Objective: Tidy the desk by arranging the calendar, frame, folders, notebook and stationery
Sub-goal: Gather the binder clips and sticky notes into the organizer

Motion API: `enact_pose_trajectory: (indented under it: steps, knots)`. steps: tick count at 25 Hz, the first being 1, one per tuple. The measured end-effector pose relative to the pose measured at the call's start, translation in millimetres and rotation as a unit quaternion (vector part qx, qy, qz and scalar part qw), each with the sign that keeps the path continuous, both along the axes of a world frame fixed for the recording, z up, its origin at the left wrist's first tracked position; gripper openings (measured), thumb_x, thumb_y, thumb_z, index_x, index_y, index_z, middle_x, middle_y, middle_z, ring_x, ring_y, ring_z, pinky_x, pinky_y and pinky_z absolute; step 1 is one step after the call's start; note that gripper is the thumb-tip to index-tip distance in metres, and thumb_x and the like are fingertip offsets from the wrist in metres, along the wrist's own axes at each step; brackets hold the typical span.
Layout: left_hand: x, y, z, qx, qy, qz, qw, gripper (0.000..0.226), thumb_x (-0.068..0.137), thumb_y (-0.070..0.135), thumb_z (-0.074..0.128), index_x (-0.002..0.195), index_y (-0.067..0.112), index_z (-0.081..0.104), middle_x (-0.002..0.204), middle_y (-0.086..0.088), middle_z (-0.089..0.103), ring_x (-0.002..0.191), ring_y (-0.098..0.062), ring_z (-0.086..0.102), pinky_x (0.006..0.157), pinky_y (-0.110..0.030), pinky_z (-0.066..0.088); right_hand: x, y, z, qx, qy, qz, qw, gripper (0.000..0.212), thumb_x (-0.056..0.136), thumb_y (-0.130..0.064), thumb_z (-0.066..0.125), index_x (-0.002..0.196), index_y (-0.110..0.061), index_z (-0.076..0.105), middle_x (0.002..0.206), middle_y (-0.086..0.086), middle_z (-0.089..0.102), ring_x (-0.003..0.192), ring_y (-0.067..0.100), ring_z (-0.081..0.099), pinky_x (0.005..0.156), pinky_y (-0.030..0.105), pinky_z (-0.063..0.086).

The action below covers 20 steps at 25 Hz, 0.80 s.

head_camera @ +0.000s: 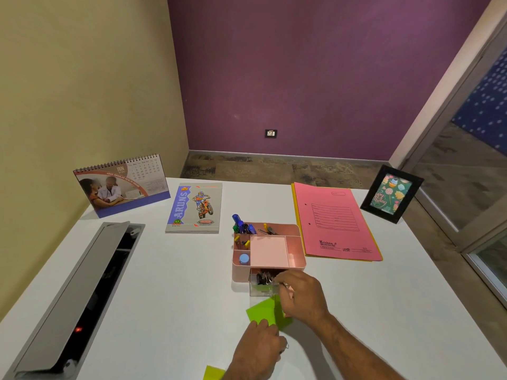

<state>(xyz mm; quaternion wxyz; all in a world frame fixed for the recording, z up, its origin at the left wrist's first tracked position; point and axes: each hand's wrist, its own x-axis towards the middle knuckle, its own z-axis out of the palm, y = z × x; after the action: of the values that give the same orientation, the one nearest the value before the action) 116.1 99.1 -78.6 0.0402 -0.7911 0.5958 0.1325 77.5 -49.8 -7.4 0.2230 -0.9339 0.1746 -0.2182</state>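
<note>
A pink desk organizer [297, 252] stands mid-desk with pens [242, 224] upright in its back compartment. Its clear front drawer [259, 292] is pulled out and holds black binder clips [262, 278]. My right hand [300, 294] is at the drawer's right rim, fingertips pinched on a metal binder clip. My left hand [258, 349] is curled below it with a small wire clip showing at its fingers, touching a green sticky pad [262, 311]. The calendar [120, 185] stands at back left, the notebook [194, 208] lies beside it, pink and yellow folders [334, 220] lie at right, and the frame [391, 194] stands at back right.
An open grey cable hatch [82, 292] runs along the left of the white desk [164, 297], its lid tilted up. Another green sticky note [214, 373] lies at the near edge. Walls close off the left and back; a glass partition stands to the right.
</note>
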Motion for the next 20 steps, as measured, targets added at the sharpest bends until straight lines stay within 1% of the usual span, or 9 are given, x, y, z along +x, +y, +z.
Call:
enact_pose_trajectory:
  steps: [2,4,6,9,11,12,16,18,20]
  knots:
    - [-3,1,3,-0.080,0.048,0.025,0.995,0.027,0.043,0.043,0.079,0.061,0.031,0.063,0.058,0.013,0.058,0.056,-0.009,0.058,0.044,-0.019,0.039,-6,-2,-5,0.031,-0.009,-0.016,0.999,0.021,0.068,-0.015,0.066,0.083,-0.023,0.077,0.085,-0.011,0.075,0.076,0.008,0.069,0.068,0.021,0.057]
    - [-2,4,13,-0.141,0.152,0.100,0.973,0.012,0.066,0.026,0.069,0.076,0.025,0.061,0.080,0.008,0.063,0.079,-0.016,0.061,0.057,-0.027,0.043,-10,-5,-6,0.074,-0.022,-0.029,0.997,0.020,0.070,-0.019,0.064,0.084,-0.024,0.077,0.085,-0.013,0.074,0.075,0.005,0.068,0.067,0.019,0.055]
    - [-1,3,22,-0.214,0.201,0.167,0.941,0.009,0.079,0.025,0.057,0.089,0.026,0.056,0.098,0.007,0.060,0.096,-0.015,0.053,0.071,-0.025,0.039,-12,-8,-3,0.128,-0.036,-0.035,0.991,0.020,0.071,-0.026,0.061,0.083,-0.024,0.077,0.082,-0.017,0.073,0.072,0.002,0.067,0.065,0.020,0.056]
    - [5,-5,38,-0.312,0.247,0.260,0.880,0.014,0.079,0.032,0.064,0.090,0.027,0.056,0.094,0.016,0.055,0.090,-0.008,0.051,0.073,-0.017,0.039,-14,-9,3,0.204,-0.035,-0.034,0.978,0.014,0.072,-0.018,0.068,0.076,-0.028,0.076,0.075,-0.018,0.073,0.068,0.005,0.068,0.062,0.021,0.056]
    - [11,-10,48,-0.354,0.265,0.310,0.842,0.017,0.077,0.034,0.069,0.085,0.029,0.055,0.089,0.016,0.055,0.085,-0.005,0.051,0.071,-0.018,0.043,-14,-8,4,0.258,-0.011,-0.026,0.966,0.026,0.072,-0.009,0.073,0.072,-0.036,0.074,0.075,-0.014,0.074,0.069,0.008,0.069,0.065,0.022,0.056]
    - [15,-11,50,-0.363,0.264,0.325,0.832,0.019,0.077,0.033,0.072,0.084,0.029,0.055,0.089,0.015,0.057,0.085,-0.005,0.052,0.072,-0.020,0.045,-13,-8,5,0.284,-0.003,-0.029,0.959,0.030,0.072,-0.006,0.074,0.072,-0.036,0.075,0.076,-0.011,0.074,0.070,0.010,0.070,0.067,0.024,0.057]
    - [24,-7,52,-0.390,0.248,0.323,0.826,0.021,0.079,0.022,0.076,0.086,0.024,0.056,0.090,0.010,0.059,0.085,-0.010,0.055,0.072,-0.025,0.049,-2,-4,7,0.360,-0.002,-0.057,0.931,0.023,0.073,0.005,0.075,0.076,-0.017,0.079,0.074,0.007,0.073,0.067,0.022,0.070,0.067,0.034,0.059]
    - [26,-5,52,-0.397,0.250,0.320,0.823,0.021,0.078,0.023,0.076,0.089,0.023,0.058,0.091,0.010,0.060,0.086,-0.010,0.055,0.071,-0.023,0.049,4,-1,9,0.358,-0.005,-0.060,0.932,0.021,0.072,0.005,0.076,0.074,-0.015,0.079,0.073,0.006,0.074,0.067,0.023,0.070,0.067,0.036,0.060]
    - [33,0,51,-0.403,0.236,0.318,0.825,0.021,0.077,0.032,0.074,0.091,0.023,0.060,0.090,0.011,0.060,0.085,-0.008,0.055,0.070,-0.021,0.048,7,2,11,0.320,-0.013,-0.058,0.946,0.021,0.072,0.002,0.076,0.073,-0.019,0.080,0.072,-0.002,0.075,0.068,0.014,0.071,0.068,0.030,0.060]
